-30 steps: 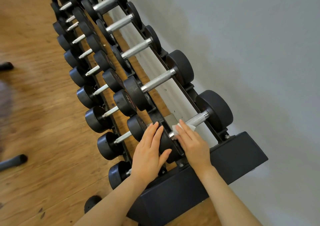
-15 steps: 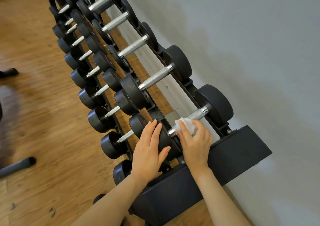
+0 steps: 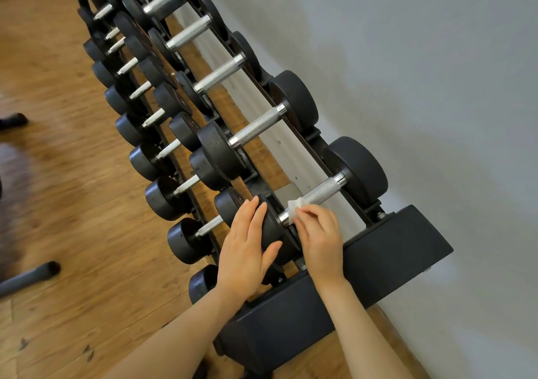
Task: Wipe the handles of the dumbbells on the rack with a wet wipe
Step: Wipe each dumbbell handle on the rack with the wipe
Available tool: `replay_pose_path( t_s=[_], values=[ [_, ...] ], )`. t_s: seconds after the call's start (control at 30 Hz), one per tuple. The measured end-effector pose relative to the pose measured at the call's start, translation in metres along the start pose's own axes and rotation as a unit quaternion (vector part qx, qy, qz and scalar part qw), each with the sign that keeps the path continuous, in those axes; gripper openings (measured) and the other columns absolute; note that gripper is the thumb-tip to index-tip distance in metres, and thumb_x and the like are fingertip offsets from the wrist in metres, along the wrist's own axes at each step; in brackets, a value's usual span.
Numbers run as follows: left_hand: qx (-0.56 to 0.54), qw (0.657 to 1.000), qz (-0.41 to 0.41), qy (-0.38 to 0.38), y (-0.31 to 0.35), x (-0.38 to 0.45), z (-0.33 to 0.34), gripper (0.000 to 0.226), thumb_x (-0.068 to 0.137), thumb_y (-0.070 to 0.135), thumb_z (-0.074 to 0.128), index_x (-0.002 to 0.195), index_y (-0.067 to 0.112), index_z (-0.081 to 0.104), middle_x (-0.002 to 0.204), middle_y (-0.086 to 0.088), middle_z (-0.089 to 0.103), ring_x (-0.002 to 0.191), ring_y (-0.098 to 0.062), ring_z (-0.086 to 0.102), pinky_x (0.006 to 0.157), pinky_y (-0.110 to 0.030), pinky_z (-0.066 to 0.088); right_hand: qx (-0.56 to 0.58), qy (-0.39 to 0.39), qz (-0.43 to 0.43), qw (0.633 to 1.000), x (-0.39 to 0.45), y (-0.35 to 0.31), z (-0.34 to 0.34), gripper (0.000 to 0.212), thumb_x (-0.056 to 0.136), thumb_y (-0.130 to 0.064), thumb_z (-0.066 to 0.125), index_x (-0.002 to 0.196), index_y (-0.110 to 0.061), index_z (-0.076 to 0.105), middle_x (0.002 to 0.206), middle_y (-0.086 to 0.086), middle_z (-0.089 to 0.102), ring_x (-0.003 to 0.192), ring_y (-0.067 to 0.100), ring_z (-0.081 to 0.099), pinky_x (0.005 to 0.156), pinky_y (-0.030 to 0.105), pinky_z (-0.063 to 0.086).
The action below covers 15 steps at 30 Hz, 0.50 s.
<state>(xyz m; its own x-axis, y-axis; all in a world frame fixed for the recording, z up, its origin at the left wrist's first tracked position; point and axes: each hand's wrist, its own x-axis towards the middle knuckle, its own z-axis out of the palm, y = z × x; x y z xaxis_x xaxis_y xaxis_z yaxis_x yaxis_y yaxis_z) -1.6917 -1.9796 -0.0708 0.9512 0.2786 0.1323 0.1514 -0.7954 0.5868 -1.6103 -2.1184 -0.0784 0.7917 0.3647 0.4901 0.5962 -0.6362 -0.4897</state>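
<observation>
My left hand (image 3: 247, 247) lies flat on the near black end of the nearest dumbbell (image 3: 358, 169) on the top row of the rack (image 3: 378, 265), with my fingers straight and my thumb out to the side. Just beside it, my right hand (image 3: 320, 236) has its fingers curled and pinches a white wet wipe (image 3: 295, 207). The wipe is pressed on the near end of that dumbbell's shiny metal handle (image 3: 321, 191), right next to the black end my left hand is on. The far end of the handle is bare and goes into the other black end, close to the grey wall (image 3: 422, 73). Past this dumbbell, more dumbbells sit in a line on the top row, going away from me. Lower rows with smaller dumbbells sit to the left of it, above the brown wood floor (image 3: 58, 204).
</observation>
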Motion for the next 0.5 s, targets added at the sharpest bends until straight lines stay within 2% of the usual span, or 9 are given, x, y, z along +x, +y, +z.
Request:
replay_pose_path(
  t_s=[0.17,0.33,0.5],
  values=[
    [0.008,1.000,0.002,-0.005,-0.0011,0.0005,0.0001,0.073,0.090,0.043,0.053,0.152,0.018,0.024,0.160,-0.005,0.026,0.148,-0.020,0.019,0.115,-0.041,0.020,0.030,0.030,0.032,0.999,-0.0004,0.0002,0.0024,0.023,0.092,-0.018,0.060,0.104,-0.001,0.071,0.103,0.008,0.064,0.094,0.014,0.057,0.084,0.015,0.048],
    [0.015,1.000,-0.002,-0.010,-0.0007,-0.0003,-0.0014,0.073,0.089,0.043,0.052,0.152,0.019,0.023,0.160,-0.004,0.025,0.148,-0.021,0.021,0.115,-0.040,0.019,0.069,-0.020,0.017,0.997,-0.0055,-0.0015,0.0041,0.020,0.088,-0.016,0.064,0.102,-0.002,0.071,0.099,0.007,0.063,0.091,0.012,0.059,0.078,0.020,0.054],
    [0.011,1.000,0.003,-0.004,0.0002,-0.0005,-0.0019,0.071,0.091,0.043,0.052,0.151,0.022,0.020,0.159,-0.005,0.026,0.148,-0.022,0.022,0.115,-0.040,0.020,0.108,0.032,0.101,0.988,0.0001,0.0032,0.0005,0.015,0.085,-0.006,0.071,0.099,-0.003,0.072,0.100,0.003,0.059,0.090,0.009,0.057,0.079,0.018,0.052]
  ],
)
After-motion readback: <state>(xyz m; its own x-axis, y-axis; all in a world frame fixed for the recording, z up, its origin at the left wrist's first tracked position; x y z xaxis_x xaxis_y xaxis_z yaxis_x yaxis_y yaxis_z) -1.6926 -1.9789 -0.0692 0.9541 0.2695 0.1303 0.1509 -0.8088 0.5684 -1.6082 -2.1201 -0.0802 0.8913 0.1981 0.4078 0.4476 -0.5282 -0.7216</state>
